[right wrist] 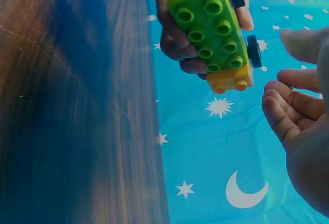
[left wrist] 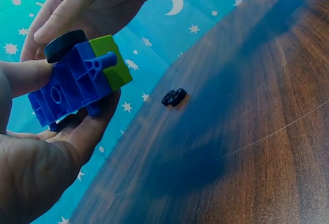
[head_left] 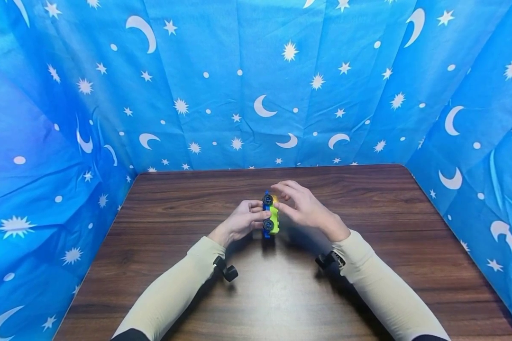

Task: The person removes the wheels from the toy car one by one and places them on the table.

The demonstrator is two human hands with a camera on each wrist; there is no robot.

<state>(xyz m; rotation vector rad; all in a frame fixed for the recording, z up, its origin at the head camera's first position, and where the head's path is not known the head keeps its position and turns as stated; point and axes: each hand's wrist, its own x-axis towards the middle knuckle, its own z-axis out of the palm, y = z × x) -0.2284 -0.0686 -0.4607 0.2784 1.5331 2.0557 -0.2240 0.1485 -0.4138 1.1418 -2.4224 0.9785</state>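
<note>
My left hand (head_left: 243,221) holds a toy block car (head_left: 274,220) on its side above the table, thumb across its blue base (left wrist: 69,85). In the right wrist view its upper body shows green bricks (right wrist: 203,8) with studs and an orange brick (right wrist: 229,80) at one end. Black wheels (head_left: 268,225) sit along the side that faces up. Fingers and palm hide part of the underside. Just right of the car is my right hand (head_left: 309,208), its fingers loosely bent and holding nothing; the right wrist view shows a gap between them and the car.
Two loose black wheels (left wrist: 174,97) lie together on the brown wooden table (head_left: 175,199), seen in the left wrist view. Blue cloth (head_left: 222,94) with white moons and stars hangs round the back and sides. Each wrist carries a black camera mount (head_left: 226,269).
</note>
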